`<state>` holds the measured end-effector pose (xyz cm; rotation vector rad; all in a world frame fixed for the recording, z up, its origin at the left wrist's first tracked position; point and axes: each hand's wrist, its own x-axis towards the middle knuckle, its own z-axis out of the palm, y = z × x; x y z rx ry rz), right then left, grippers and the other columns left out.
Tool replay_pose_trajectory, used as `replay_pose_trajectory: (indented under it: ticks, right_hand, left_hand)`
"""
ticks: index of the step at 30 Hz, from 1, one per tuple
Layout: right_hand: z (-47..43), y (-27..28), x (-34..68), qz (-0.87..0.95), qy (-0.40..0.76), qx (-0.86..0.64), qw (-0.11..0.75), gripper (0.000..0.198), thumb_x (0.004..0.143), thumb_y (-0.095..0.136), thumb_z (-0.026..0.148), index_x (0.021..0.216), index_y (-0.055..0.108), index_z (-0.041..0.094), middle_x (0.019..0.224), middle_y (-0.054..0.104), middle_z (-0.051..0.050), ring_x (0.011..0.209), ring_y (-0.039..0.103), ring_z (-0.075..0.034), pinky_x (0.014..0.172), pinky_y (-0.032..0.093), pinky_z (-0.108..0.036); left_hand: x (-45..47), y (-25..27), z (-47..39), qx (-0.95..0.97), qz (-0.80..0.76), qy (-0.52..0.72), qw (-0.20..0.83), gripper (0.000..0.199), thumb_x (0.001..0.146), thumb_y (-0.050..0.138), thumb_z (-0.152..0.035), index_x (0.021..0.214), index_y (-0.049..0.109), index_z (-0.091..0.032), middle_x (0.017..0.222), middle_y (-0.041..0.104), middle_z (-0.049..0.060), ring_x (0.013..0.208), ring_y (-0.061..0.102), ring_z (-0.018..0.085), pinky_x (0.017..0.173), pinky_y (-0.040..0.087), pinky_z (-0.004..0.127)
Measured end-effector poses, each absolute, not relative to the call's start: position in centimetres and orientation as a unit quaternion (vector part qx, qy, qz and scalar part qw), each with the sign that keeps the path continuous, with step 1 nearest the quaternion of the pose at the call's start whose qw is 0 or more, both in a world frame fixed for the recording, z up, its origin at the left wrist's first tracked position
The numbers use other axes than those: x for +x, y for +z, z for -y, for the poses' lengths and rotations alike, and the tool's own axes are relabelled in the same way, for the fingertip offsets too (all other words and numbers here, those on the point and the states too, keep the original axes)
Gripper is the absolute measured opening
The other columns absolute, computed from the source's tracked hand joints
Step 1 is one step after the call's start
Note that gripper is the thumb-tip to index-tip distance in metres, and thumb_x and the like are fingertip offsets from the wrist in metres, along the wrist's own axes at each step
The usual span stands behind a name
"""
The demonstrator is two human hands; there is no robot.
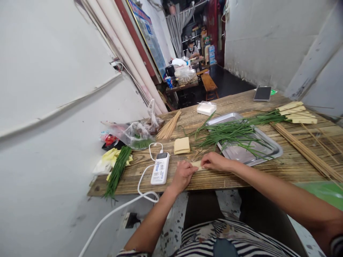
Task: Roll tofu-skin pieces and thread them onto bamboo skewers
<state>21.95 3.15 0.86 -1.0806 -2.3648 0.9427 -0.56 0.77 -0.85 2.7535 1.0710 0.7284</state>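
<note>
A pale yellow tofu-skin sheet (pixel 197 165) lies near the table's front edge, rolled or folded into a narrow strip. My left hand (pixel 184 174) has its fingers closed on the left end. At the right end, my right hand (pixel 215 161) pinches the strip between thumb and fingers. What is inside the strip, if anything, is hidden. Just beyond my left hand sits a stack of square tofu-skin sheets (pixel 181 145). Long green chives (pixel 233 131) lie across a metal tray (pixel 277 150) beyond my right hand.
Wooden skewers (pixel 169 125) lie at the back, more skewers (pixel 305 151) at right. Tofu-skin rolls with chives (pixel 297 112) are at far right. A white power bank (pixel 160 168) with cables, chives (pixel 118 171), plastic bags (pixel 139 132), a white box (pixel 206 108) and a phone (pixel 262 93) surround.
</note>
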Motion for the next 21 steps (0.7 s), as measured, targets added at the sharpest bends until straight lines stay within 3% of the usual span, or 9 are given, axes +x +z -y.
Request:
replay_pose_trajectory:
  ticks: [6,11,21]
  right_hand:
    - [-1.9,1.5,21.5,0.937,0.123,-0.305,0.115,0.027,0.089,0.048,0.016,0.070,0.066,0.014,0.076,0.060,-0.007,0.077,0.051,-0.017,0.069,0.037,-0.028]
    - [-0.1,0.8,20.9,0.943,-0.019,-0.315,0.104,0.028,0.094,0.039,0.018,0.081,0.063,0.013,0.083,0.056,-0.008,0.083,0.047,-0.020,0.074,0.035,-0.034]
    - [-0.1,0.8,21.2,0.944,-0.025,-0.317,0.091,0.025,0.095,0.042,0.021,0.082,0.061,0.014,0.084,0.055,-0.007,0.082,0.044,-0.020,0.071,0.032,-0.033]
  left_hand:
    - [-0.3,-0.6,-0.6,0.900,-0.366,0.233,0.050,0.023,0.092,0.050,-0.022,0.095,0.071,-0.028,0.088,0.063,0.004,0.085,0.050,0.017,0.074,0.032,0.032]
    - [-0.1,-0.8,-0.3,0.905,-0.357,0.228,0.043,0.025,0.093,0.046,-0.020,0.096,0.070,-0.024,0.083,0.063,0.005,0.083,0.049,0.018,0.075,0.034,0.033]
    - [-0.1,-0.9,0.5,0.914,-0.343,0.213,-0.039,0.021,0.094,0.047,-0.029,0.100,0.065,-0.019,0.085,0.063,0.005,0.082,0.049,0.018,0.071,0.033,0.033]
